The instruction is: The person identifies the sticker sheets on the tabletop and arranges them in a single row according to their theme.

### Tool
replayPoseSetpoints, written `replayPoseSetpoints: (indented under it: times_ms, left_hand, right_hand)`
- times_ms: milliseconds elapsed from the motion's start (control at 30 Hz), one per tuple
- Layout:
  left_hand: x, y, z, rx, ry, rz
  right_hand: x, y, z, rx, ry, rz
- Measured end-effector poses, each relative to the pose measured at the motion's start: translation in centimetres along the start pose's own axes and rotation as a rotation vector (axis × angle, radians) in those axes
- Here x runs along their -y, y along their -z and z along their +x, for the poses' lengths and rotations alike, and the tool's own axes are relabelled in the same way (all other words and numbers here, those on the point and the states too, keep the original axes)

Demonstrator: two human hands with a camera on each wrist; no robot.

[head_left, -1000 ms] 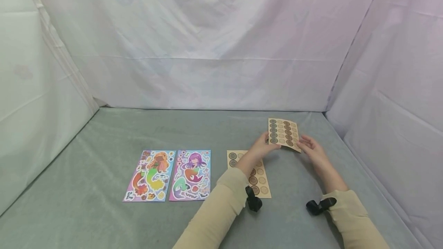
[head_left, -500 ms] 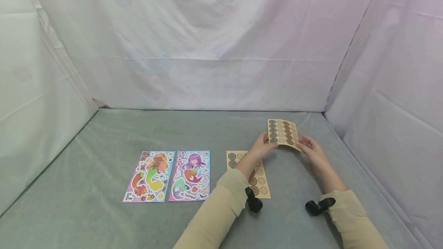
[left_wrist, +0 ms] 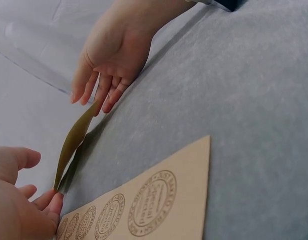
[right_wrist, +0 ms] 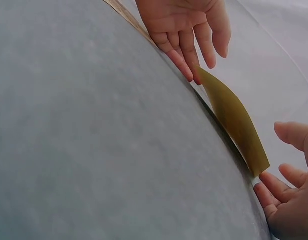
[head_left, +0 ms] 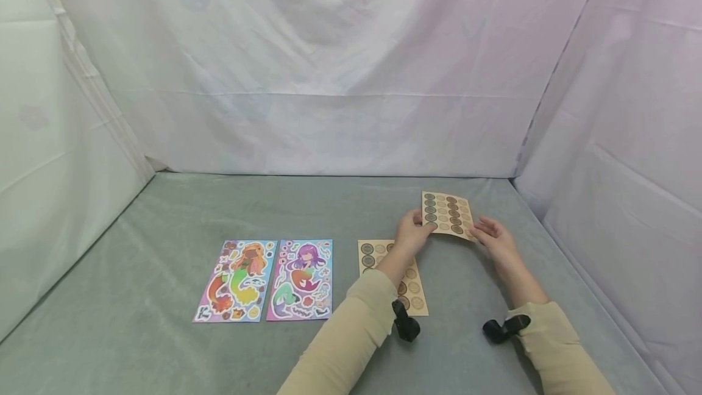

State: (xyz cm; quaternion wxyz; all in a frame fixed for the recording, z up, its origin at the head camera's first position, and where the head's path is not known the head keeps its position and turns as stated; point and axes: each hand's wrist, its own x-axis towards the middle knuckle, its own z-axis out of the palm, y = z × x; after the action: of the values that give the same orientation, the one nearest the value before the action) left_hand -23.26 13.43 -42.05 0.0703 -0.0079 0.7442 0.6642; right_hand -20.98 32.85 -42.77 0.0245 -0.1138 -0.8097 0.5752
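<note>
In the head view, a kraft-brown sheet of round stickers stands bowed between my two hands at the back right. My left hand touches its left edge with the fingertips, and my right hand touches the lower right corner. Seen from the left wrist, the sheet curves edge-on from fingertips to fingertips, both thumbs apart from it. The right wrist view has the same curved sheet close over the table. A second kraft sticker sheet lies flat below my left wrist, partly hidden by it.
Two colourful mermaid sticker sheets, one with an orange-haired mermaid and one with a purple-haired mermaid, lie side by side to the left on the grey cloth-covered table. White curtains enclose the back and sides.
The upper kraft sheet has come slightly down and to the left in the head view, and my left hand has shifted a little with it. My right hand has barely moved.
</note>
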Motion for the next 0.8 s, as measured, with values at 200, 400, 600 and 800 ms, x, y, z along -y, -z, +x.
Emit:
replayPoseSetpoints:
  times_ms: [200,400,600,800]
  left_hand:
    - [0.16,-0.11,0.07,-0.013,-0.015,-0.002]
    - [0.26,-0.15,0.12,-0.024,-0.029,0.001]
    - [0.33,-0.29,0.04,-0.056,-0.064,0.02]
    - [0.43,-0.44,0.0,-0.084,-0.087,0.018]
  right_hand:
    - [0.03,-0.15,-0.14,-0.032,-0.015,-0.011]
    - [0.25,-0.25,-0.46,-0.055,-0.018,-0.02]
    - [0.54,-0.31,-0.66,-0.065,-0.032,-0.021]
    - [0.51,-0.29,-0.73,-0.079,-0.029,-0.021]
